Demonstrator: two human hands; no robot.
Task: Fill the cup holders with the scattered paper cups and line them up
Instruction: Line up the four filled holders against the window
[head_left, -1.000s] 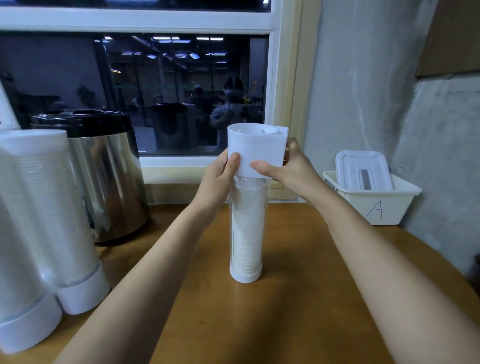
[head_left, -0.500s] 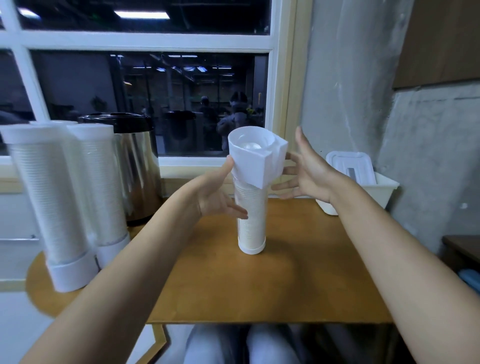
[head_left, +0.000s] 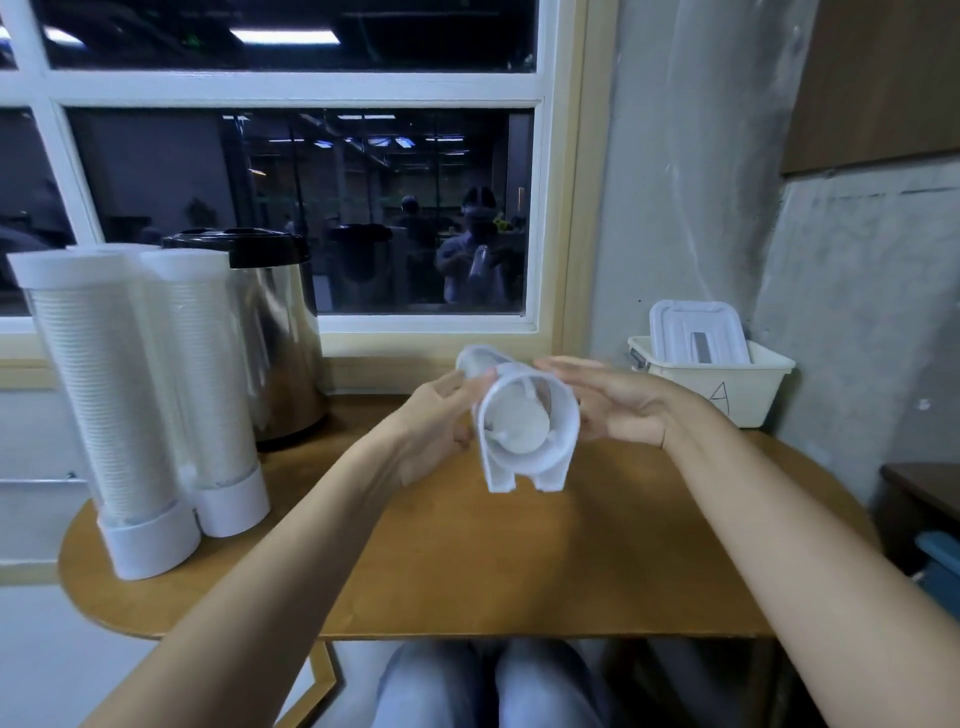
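Observation:
A white cup holder (head_left: 524, 436), loaded with stacked paper cups, lies tipped on its side above the wooden table (head_left: 519, 566), its wide collar end facing me. My left hand (head_left: 439, 431) grips the tube from the left, thumb on top. My right hand (head_left: 621, 405) presses against the right side of the collar with fairly straight fingers. Two filled cup holders (head_left: 111, 410) (head_left: 208, 384) stand upright side by side at the table's left end, with a third partly hidden behind them.
A steel urn with a black lid (head_left: 275, 332) stands behind the filled holders by the window. A cream bin marked A (head_left: 727, 384) with a lid inside sits at the back right against the wall. My knees show under the table's near edge.
The holder was upright on the table with my hands apart from it. Now both hands have it lifted and tipped over, open end toward me. The view has pulled back.

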